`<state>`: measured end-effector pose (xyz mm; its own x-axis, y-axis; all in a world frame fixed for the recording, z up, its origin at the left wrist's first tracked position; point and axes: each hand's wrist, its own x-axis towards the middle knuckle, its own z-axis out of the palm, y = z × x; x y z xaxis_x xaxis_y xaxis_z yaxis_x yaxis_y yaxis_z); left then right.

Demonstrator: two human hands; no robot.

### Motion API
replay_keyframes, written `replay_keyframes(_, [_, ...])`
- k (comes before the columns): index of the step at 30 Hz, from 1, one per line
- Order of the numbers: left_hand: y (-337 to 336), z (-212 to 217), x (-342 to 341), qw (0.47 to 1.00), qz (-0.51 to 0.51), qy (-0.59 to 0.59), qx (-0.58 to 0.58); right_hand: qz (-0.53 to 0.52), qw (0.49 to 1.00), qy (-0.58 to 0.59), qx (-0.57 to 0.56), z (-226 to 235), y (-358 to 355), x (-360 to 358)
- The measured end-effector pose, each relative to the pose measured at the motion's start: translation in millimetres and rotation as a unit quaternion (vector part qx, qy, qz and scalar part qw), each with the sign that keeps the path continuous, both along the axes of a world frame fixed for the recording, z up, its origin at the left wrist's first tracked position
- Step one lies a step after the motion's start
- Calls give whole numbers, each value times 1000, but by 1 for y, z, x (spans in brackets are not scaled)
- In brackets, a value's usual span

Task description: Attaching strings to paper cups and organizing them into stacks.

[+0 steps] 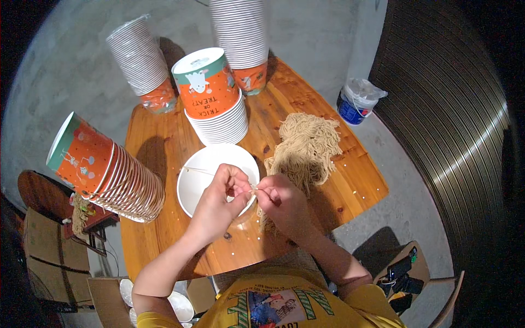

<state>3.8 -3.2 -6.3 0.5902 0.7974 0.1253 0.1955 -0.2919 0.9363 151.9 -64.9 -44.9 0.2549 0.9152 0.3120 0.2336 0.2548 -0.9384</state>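
Over a white round paper bucket [188,194], whose inside faces up at the table's near middle, my two hands meet. My left hand [219,199] is closed in a pinch on a thin beige cord [196,170], and a length of it sticks out to the left across the bucket. Close against it, my right hand [279,202] pinches at the same cord near the bucket's right rim. The spot between the fingertips is too small to make out fully. A heap of loose beige cords [306,145] lies beside my right hand, partly covered by it.
On the wooden table [344,191], a leaning stack of orange buckets [104,164] with cords stands left. Another upturned stack [205,93] is behind the bucket; two plastic-wrapped stacks [139,60] [240,38] stand farther back. A blue-and-white pail [355,104] is on the floor, right.
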Motion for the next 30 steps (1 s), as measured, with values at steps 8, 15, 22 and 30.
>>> replay_keyframes(8, [2, 1, 0, 997, -14, -32, -73, -54, 948, -268, 161, -11, 5, 12])
replay_keyframes(15, [2, 1, 1, 999, 4, -5, -50, 24, 971, -234, 43, -1, 2, 21])
replay_keyframes(22, [0, -2, 2, 1000, 22, 14, -2, -7, 886, -404, 228, 8, 14, 27])
replay_keyframes(30, [-8, -2, 6, 995, 9, 27, 92, 9, 966, -218, 135, -5, 19, 22])
